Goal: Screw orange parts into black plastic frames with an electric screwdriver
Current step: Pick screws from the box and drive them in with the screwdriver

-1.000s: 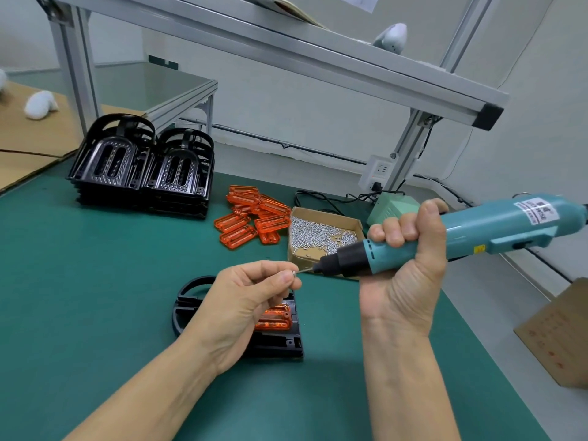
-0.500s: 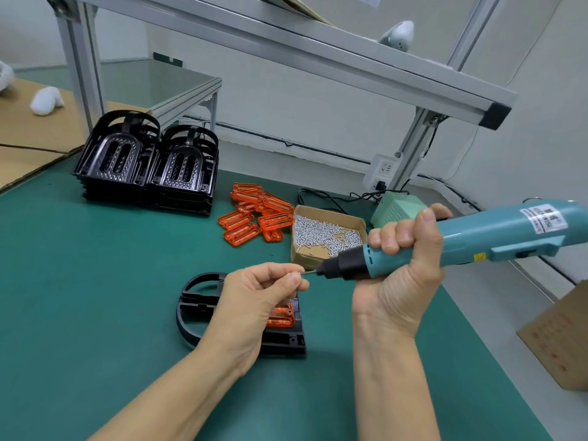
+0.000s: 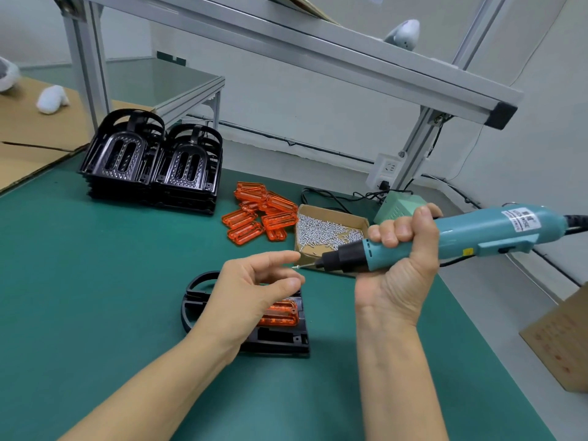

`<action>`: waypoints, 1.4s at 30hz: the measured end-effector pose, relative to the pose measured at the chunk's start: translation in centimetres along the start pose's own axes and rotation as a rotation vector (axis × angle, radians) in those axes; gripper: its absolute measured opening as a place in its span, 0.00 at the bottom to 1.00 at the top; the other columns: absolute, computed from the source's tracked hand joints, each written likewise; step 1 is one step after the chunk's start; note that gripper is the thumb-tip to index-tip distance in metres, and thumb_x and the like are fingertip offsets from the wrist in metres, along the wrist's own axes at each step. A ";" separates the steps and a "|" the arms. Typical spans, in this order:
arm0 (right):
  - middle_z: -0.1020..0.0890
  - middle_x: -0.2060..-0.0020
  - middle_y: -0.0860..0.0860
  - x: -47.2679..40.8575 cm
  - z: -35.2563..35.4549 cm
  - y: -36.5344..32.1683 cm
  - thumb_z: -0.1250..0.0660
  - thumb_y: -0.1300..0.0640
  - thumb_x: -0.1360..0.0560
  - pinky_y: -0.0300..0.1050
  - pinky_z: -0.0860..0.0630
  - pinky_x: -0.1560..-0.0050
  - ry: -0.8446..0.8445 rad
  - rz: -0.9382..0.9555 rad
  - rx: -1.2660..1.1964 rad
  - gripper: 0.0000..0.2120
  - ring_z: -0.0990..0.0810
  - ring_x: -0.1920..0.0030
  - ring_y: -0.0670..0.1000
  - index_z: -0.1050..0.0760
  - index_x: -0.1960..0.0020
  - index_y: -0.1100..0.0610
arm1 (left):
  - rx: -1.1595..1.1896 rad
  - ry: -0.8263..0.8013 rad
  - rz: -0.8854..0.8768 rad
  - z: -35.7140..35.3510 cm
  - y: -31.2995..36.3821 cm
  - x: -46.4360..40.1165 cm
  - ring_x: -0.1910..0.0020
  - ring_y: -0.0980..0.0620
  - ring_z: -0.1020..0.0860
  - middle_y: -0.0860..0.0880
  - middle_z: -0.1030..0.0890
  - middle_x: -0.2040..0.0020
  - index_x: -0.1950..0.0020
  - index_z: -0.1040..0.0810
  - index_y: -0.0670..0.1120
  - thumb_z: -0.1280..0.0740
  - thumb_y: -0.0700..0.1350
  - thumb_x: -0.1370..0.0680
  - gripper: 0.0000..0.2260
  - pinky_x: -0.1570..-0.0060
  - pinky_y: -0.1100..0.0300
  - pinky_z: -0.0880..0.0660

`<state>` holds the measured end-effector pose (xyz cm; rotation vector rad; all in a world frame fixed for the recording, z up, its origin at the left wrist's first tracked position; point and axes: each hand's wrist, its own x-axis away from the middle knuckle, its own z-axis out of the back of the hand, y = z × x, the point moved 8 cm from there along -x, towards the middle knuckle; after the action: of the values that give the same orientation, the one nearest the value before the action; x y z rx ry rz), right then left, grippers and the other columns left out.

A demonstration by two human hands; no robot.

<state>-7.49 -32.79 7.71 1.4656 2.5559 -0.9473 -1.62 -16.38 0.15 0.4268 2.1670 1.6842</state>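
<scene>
Just right of the loosely spread, empty left hand (image 3: 254,291), the right hand (image 3: 404,265) grips the electric screwdriver (image 3: 445,238), 1 screw (image 3: 297,267) on its tip.

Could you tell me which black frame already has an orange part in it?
The single frame under the left hand; the stacked frames behind hold none.

Frame (image 3: 280,342) front, parts pile (image 3: 257,214) behind, screw box (image 3: 327,232) right of pile

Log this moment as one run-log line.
left hand: open, empty | right hand: grips screwdriver | screw: on bit | frame: orange part seated
</scene>
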 end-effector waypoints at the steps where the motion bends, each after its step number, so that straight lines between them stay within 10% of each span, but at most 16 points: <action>1: 0.33 0.76 0.44 -0.1 0.0 0.1 0.39 0.63 0.22 0.36 0.32 0.72 -0.013 -0.010 0.006 0.07 0.33 0.77 0.43 0.29 0.56 0.52 | -0.075 -0.001 -0.016 0.3 0.1 -0.1 0.62 0.58 0.22 0.49 0.15 0.59 0.46 0.19 0.51 0.28 0.34 0.30 0.17 0.59 0.72 0.27; 5: 0.33 0.75 0.45 -0.4 0.3 0.5 0.37 0.63 0.26 0.37 0.32 0.72 -0.088 -0.059 0.095 0.06 0.33 0.76 0.44 0.29 0.55 0.52 | -0.641 0.054 -0.193 2.2 1.3 -0.7 0.56 0.64 0.28 0.59 0.19 0.56 0.49 0.19 0.57 0.32 0.35 0.26 0.16 0.52 0.69 0.33; 12: 0.32 0.75 0.47 -0.3 1.5 2.5 0.34 0.63 0.29 0.38 0.32 0.72 -0.166 -0.151 0.266 0.07 0.33 0.76 0.45 0.28 0.53 0.54 | -1.313 -0.310 -0.300 -0.7 -1.7 -0.4 0.42 0.59 0.39 0.68 0.26 0.42 0.43 0.20 0.61 0.41 0.38 0.21 0.20 0.44 0.60 0.47; 42: 0.30 0.77 0.49 0.3 -0.9 6.5 0.34 0.64 0.28 0.42 0.32 0.70 -0.477 -0.230 0.576 0.07 0.34 0.76 0.50 0.26 0.53 0.53 | -1.422 -0.374 -0.362 -1.1 -2.7 -0.3 0.37 0.57 0.42 0.66 0.29 0.36 0.37 0.25 0.63 0.42 0.38 0.22 0.23 0.43 0.58 0.49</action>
<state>-2.24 -29.72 5.24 0.8557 2.2125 -1.9151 -1.89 -18.14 -2.14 -0.0782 0.4122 2.1519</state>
